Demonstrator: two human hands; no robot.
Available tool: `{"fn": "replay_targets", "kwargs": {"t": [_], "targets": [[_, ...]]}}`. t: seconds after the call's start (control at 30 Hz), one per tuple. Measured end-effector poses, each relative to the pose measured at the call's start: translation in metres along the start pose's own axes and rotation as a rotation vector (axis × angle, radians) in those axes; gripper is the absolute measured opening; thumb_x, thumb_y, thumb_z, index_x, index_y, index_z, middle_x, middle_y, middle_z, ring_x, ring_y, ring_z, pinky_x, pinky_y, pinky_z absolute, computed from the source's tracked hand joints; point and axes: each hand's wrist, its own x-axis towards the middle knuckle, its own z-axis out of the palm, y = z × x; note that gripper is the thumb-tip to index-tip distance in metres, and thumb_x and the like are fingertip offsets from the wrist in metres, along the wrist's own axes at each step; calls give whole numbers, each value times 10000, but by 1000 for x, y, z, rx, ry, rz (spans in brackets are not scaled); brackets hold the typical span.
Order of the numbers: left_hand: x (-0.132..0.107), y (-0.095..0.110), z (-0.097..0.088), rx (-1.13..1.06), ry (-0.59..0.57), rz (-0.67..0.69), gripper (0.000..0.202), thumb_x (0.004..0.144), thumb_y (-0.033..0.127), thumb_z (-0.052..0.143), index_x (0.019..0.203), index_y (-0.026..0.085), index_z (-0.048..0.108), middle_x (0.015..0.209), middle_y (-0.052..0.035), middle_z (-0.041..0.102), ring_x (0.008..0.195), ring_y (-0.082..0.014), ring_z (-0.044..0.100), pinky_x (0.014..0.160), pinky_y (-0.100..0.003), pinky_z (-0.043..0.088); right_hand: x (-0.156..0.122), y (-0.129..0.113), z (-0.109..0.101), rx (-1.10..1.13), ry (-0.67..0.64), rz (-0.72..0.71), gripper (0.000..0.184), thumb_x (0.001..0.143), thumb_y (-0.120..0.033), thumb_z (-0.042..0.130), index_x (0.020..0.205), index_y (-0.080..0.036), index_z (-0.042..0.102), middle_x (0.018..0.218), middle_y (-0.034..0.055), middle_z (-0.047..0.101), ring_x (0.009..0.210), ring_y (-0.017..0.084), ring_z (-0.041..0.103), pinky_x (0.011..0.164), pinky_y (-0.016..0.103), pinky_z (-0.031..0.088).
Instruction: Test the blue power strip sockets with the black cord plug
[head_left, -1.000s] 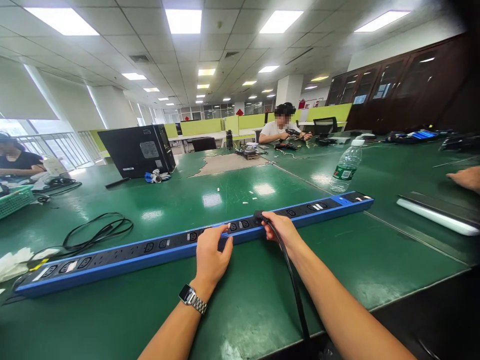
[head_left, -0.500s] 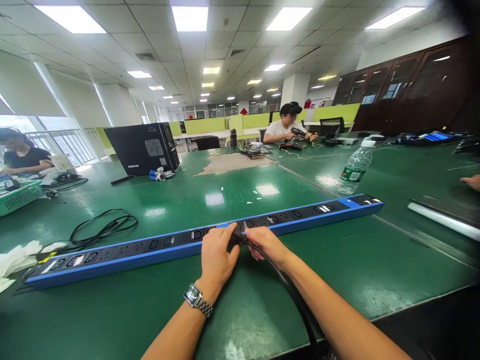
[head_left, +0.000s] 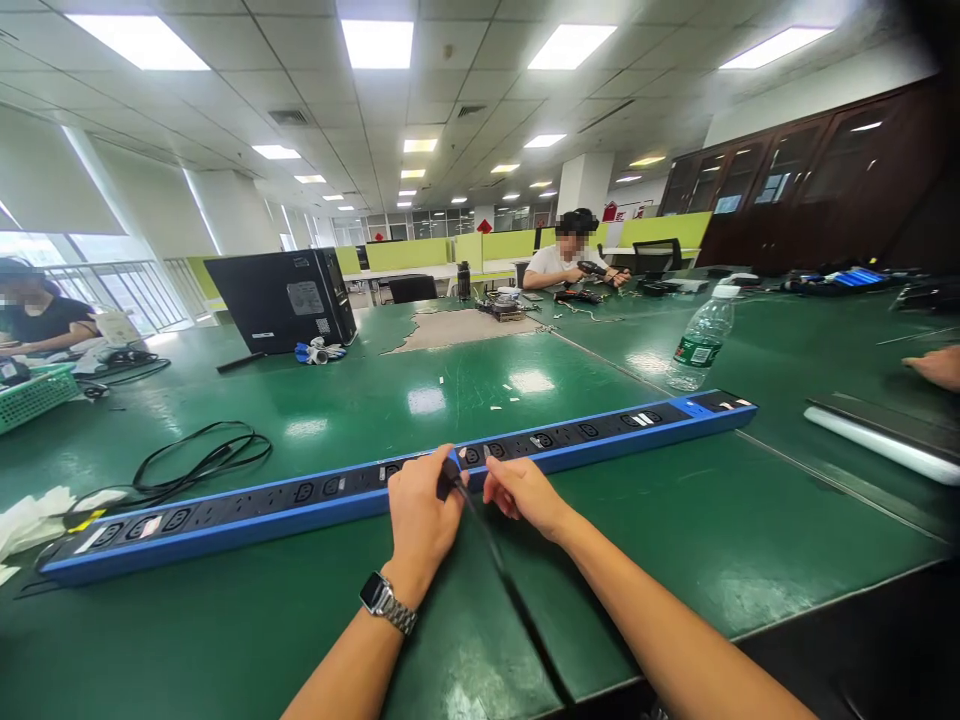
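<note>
left hand point(head_left: 420, 515) palm down, fingers pinched; right hand point(head_left: 521, 492) close beside, fingers curled; forearms extended

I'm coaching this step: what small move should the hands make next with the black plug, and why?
Probably line the black plug up over the nearest socket of the blue power strip and press it in. The left hand pinches the plug at the strip's near edge, the right hand touches the cable behind it, and the plug does not look seated.

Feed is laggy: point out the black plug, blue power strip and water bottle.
black plug point(head_left: 448, 474): head view, plug body.
blue power strip point(head_left: 247, 503): head view, socket face.
water bottle point(head_left: 691, 351): head view, label.
</note>
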Motion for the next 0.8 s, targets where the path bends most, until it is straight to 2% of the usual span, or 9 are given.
{"fn": "replay_targets", "kwargs": {"t": [0.13, 0.2, 0.33, 0.4, 0.47, 0.57, 0.67, 0.8], "targets": [[10, -20, -10, -72, 124, -188, 371, 872, 407, 571, 1176, 201, 620, 938, -75, 720, 819, -217, 664, 764, -350, 509, 3, 6, -3, -186, 75, -56, 663, 770, -763, 456, 480, -178, 570, 361, -30, 411, 359, 79, 368, 415, 224, 288], [13, -31, -21, -82, 150, -250, 405, 885, 446, 534, 1195, 200, 620, 968, -80, 722, 857, -224, 669, 788, -354, 514, 4, 10, -4, -255, 71, -69, 629, 803, -713, 463, 494, -177, 576, 376, -31, 421, 391, 86, 387, 454, 230, 310], [15, -54, -46, -67, 139, -325, 484, 879, 495, 498, 1238, 191, 607, 1028, -93, 717, 940, -243, 662, 870, -379, 497, 5, 15, -5, -307, 61, -71, 578, 835, -650, 465, 527, -177, 586, 402, -34, 436, 428, 98, 411, 497, 241, 333], [14, -63, -57, -58, 168, -373, 481, 858, 506, 515, 1223, 208, 612, 1017, -75, 716, 927, -230, 664, 860, -357, 498, 6, 17, -4, -318, 58, -66, 567, 842, -637, 461, 534, -178, 587, 409, -33, 444, 434, 102, 419, 507, 245, 339], [13, -69, -64, -46, 234, -444, 460, 826, 514, 553, 1170, 215, 622, 921, -46, 719, 855, -213, 668, 809, -330, 506, 6, 17, -4, -331, 57, -62, 564, 845, -632, 455, 534, -180, 585, 412, -32, 447, 438, 104, 421, 510, 248, 338], [12, -75, -67, -30, 291, -507, 415, 773, 524, 607, 1048, 215, 644, 804, -17, 704, 761, -199, 662, 743, -305, 506, 6, 16, -4, -339, 51, -54, 567, 840, -640, 449, 532, -182, 579, 412, -31, 443, 437, 106, 415, 507, 251, 331], [10, -78, -64, -36, 256, -495, 373, 756, 515, 619, 989, 227, 667, 848, -21, 717, 791, -200, 671, 756, -300, 504, 6, 15, -3, -341, 55, -50, 569, 838, -646, 444, 535, -184, 577, 409, -32, 444, 432, 106, 408, 505, 251, 330], [8, -81, -63, 46, 187, -499, 345, 758, 477, 615, 1000, 242, 691, 918, -32, 733, 859, -220, 676, 822, -325, 495, 5, 15, -3, -347, 60, -56, 570, 840, -648, 436, 542, -183, 579, 414, -28, 451, 440, 109, 414, 512, 251, 335]]}}
